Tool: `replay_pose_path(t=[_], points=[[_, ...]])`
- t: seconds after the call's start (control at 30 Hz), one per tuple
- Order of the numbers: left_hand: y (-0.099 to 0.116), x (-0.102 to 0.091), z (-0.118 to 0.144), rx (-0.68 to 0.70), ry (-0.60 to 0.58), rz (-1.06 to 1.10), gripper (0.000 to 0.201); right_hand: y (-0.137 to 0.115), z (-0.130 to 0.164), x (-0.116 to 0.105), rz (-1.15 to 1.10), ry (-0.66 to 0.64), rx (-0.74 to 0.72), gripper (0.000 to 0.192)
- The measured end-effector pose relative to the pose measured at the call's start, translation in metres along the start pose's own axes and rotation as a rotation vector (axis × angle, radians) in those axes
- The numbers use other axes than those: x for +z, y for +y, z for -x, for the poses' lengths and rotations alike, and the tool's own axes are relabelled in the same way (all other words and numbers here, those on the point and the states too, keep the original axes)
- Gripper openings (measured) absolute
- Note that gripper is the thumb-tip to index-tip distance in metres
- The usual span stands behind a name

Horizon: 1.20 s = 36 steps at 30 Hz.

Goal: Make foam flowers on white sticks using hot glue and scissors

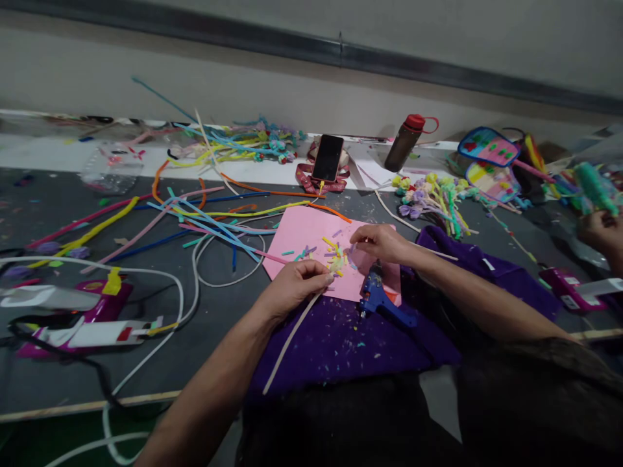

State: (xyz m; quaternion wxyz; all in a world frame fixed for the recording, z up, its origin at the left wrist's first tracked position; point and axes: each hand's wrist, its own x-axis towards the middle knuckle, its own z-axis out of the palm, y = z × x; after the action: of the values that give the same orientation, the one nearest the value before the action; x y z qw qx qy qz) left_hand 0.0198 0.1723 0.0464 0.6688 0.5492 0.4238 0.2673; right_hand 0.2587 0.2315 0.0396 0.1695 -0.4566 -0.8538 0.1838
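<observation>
Left hand [294, 285] pinching stick [292, 337], long axis running back toward body; right hand [379, 241] pinching bits [335, 259] on pink sheet [302, 233], just beside left fingertips.

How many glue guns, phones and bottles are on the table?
Glue guns: 4, blue, two pink ones at left, pink at right
Phones: 1
Bottles: 1
Total: 6
</observation>
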Motion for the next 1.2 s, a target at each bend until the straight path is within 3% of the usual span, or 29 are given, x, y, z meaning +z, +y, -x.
replay_pose_path(t=[0.17,0.3,0.43,0.53,0.7,1.2], points=[[-0.002,-0.001,-0.002,0.016,0.061,0.028,0.022,-0.002,0.003,-0.003,-0.044,0.101,0.066,0.016],[-0.001,-0.002,-0.002,-0.001,0.104,0.119,0.023,-0.002,0.004,-0.007,-0.115,0.065,0.114,0.017],[-0.001,-0.004,-0.002,-0.025,0.141,0.205,0.024,-0.009,-0.001,-0.002,-0.159,-0.029,-0.016,0.014],[0.000,-0.006,-0.002,-0.032,0.142,0.226,0.024,-0.018,-0.007,0.006,-0.034,-0.152,-0.151,0.016],[0.001,-0.006,-0.002,-0.032,0.148,0.241,0.024,-0.030,-0.014,0.013,0.212,-0.289,-0.160,0.015],[0.000,-0.006,-0.001,-0.015,0.147,0.263,0.022,-0.002,-0.009,0.001,0.054,-0.042,0.000,0.020]])
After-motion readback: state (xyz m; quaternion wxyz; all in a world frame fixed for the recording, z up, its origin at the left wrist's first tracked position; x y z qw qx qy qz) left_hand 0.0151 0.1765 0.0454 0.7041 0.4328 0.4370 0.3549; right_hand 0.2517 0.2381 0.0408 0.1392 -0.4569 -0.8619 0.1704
